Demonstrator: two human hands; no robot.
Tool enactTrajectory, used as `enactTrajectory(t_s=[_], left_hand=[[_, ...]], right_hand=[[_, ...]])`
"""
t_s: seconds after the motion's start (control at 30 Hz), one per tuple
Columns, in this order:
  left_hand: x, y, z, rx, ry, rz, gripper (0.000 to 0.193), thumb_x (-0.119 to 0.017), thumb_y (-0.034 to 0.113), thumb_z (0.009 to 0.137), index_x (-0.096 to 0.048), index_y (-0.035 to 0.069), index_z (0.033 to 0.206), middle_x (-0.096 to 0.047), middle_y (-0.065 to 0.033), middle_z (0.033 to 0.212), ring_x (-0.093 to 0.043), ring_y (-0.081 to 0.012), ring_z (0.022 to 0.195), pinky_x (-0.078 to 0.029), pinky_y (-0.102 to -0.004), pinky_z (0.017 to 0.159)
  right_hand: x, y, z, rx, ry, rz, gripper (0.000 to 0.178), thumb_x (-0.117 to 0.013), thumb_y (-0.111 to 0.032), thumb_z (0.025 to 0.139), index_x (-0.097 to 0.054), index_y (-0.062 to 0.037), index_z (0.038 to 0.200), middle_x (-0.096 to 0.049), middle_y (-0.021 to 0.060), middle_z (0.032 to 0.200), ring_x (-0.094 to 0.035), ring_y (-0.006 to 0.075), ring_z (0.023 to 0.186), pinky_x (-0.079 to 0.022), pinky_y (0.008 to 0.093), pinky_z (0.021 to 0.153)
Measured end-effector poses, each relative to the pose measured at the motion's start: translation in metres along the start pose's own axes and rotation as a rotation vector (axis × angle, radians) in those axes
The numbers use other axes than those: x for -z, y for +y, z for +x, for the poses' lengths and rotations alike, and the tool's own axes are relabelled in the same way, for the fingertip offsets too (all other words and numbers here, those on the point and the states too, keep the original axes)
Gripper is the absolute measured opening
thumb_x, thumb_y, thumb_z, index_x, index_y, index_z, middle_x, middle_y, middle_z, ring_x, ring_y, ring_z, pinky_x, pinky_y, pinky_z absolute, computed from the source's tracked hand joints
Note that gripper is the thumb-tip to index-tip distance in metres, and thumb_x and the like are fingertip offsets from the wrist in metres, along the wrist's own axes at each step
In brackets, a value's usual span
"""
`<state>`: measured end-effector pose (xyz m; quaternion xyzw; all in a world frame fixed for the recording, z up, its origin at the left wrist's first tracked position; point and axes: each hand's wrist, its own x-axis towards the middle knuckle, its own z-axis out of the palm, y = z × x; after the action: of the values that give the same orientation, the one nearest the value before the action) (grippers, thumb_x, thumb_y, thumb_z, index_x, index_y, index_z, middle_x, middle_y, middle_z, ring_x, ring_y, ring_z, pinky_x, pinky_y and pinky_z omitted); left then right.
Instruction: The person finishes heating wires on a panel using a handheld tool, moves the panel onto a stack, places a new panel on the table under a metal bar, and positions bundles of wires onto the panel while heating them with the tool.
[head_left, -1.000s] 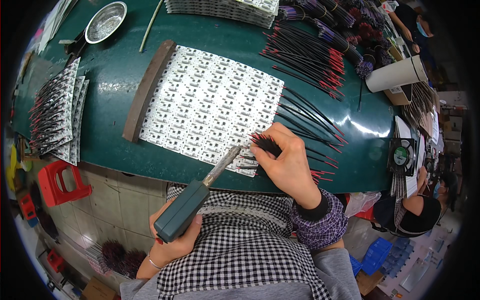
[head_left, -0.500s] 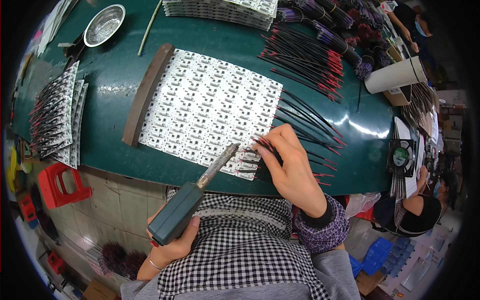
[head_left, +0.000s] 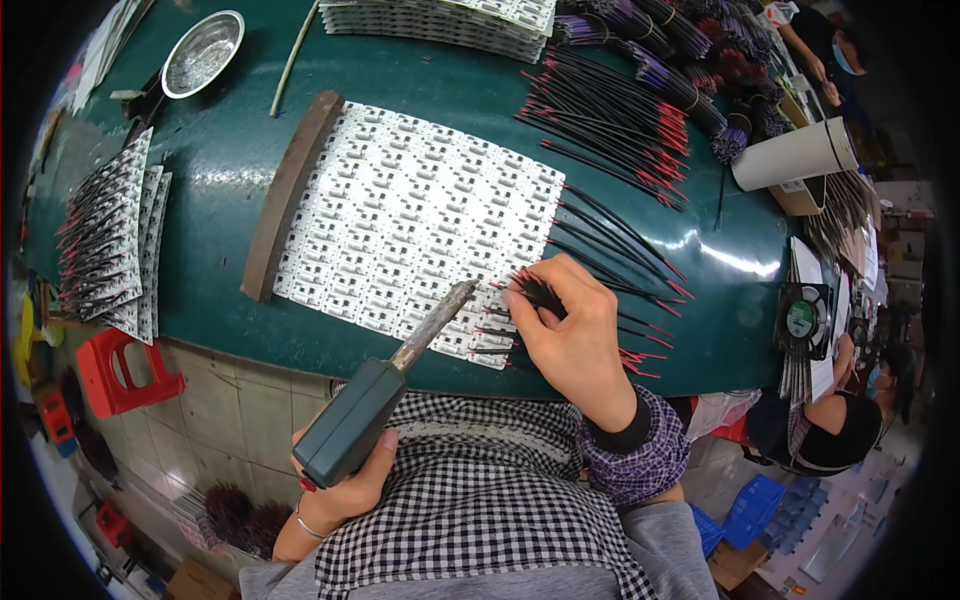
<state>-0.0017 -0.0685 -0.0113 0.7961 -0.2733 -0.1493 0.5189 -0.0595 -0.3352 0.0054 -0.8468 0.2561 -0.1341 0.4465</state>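
Note:
My left hand [head_left: 362, 478] is wrapped round a soldering iron [head_left: 352, 422] with a dark green body and a long metal shaft. Its tip points at the near right part of a white circuit board sheet [head_left: 400, 215], made of many small repeated boards. Just right of that tip, my right hand [head_left: 582, 345] is closed, pinching a small bunch of black wires [head_left: 541, 292] with red ends. Several more wires [head_left: 615, 235] stick out from the sheet's right edge. A brown bar [head_left: 288, 205] lies along the sheet's left edge. Whether the tip touches a board, I cannot tell.
Loose black wires [head_left: 605, 120] lie beyond the sheet, beside purple wire bundles [head_left: 680, 85]. Board stacks stand at the back [head_left: 435, 22] and at the left with wires attached [head_left: 108, 235]. A metal bowl [head_left: 203, 55] and a small fan [head_left: 803, 316] flank the table. Other people sit at the right.
My right hand has shifted slightly left with the wires between its fingers. The soldering iron stays nearly in place, its tip close to the wire ends.

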Motion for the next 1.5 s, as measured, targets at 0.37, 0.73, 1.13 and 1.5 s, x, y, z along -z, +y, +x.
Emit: enactTrajectory(t_s=[0.37, 0.73, 1.13, 1.5], left_hand=[[-0.003, 0.003, 0.008, -0.031, 0.007, -0.016, 0.022, -0.077, 0.004, 0.075, -0.072, -0.005, 0.095, -0.069, -0.0136, 0.081, -0.068, -0.0223, 0.063, -0.053, -0.0303, 0.057], [-0.002, 0.005, 0.007, 0.084, -0.037, -0.035, 0.029, -0.077, 0.003, 0.074, -0.072, -0.008, 0.1, -0.072, -0.0191, 0.089, -0.073, -0.0257, 0.072, -0.057, -0.032, 0.064], [-0.001, 0.006, 0.01, 0.126, -0.133, -0.009, 0.027, -0.075, 0.004, 0.075, -0.071, -0.006, 0.099, -0.069, -0.0168, 0.087, -0.068, -0.022, 0.064, -0.054, -0.0303, 0.056], [0.004, 0.005, -0.001, 0.279, -0.104, -0.055, 0.027, -0.076, 0.004, 0.076, -0.072, -0.006, 0.101, -0.07, -0.0171, 0.088, -0.069, -0.0244, 0.067, -0.055, -0.0319, 0.06]], right_hand=[[0.002, 0.011, 0.003, 0.149, 0.025, 0.022, 0.013, -0.07, -0.002, 0.086, -0.065, 0.004, 0.096, -0.066, 0.0183, 0.086, -0.065, 0.0301, 0.068, -0.048, 0.0371, 0.056], [0.0, 0.001, 0.006, -0.046, -0.017, 0.068, 0.009, -0.069, 0.001, 0.084, -0.064, 0.0056, 0.09, -0.063, 0.0126, 0.073, -0.061, 0.0167, 0.056, -0.048, 0.0302, 0.05], [0.002, 0.0, 0.008, -0.064, -0.048, 0.076, 0.009, -0.068, 0.002, 0.083, -0.064, 0.007, 0.09, -0.064, 0.0128, 0.073, -0.061, 0.0144, 0.057, -0.05, 0.0294, 0.05], [0.006, 0.002, 0.014, -0.125, -0.103, 0.132, 0.009, -0.068, 0.002, 0.083, -0.065, 0.0077, 0.09, -0.066, 0.0134, 0.073, -0.062, 0.0114, 0.061, -0.054, 0.0291, 0.055]])
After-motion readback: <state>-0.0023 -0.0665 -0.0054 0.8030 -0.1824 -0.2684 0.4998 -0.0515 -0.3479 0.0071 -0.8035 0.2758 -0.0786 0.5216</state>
